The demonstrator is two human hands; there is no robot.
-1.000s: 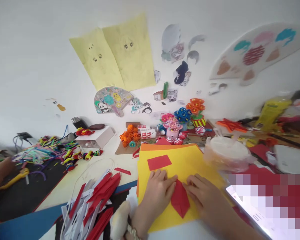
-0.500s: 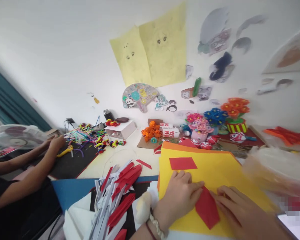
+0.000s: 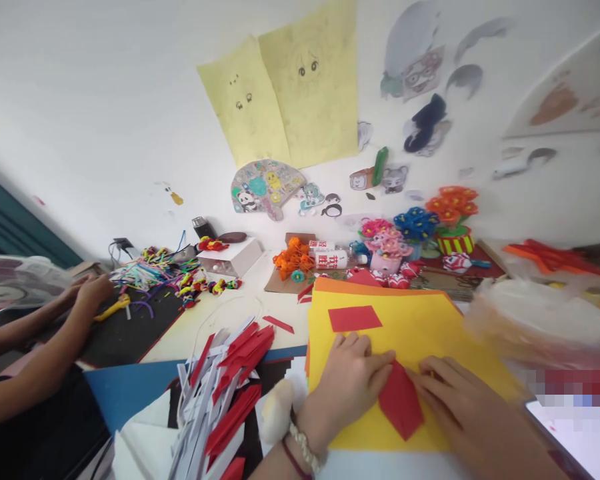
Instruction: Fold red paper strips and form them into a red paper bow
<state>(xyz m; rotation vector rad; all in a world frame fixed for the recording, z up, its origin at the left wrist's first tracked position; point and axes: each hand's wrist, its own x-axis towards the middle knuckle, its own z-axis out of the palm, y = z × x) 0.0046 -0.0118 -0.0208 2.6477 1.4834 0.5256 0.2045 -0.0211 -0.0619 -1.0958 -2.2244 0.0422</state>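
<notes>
Red folded paper with pointed ends lay on the yellow paper sheet, long axis running near to far — the left hand pinching its far left edge, the right hand equally near, at its right edge — clamped or merely touching, I couldn't tell.

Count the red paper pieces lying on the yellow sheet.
2: a four-sided piece just beyond the left hand, and a pointed piece between the left hand and the right hand. Any piece fully under the hands would be hidden.
</notes>
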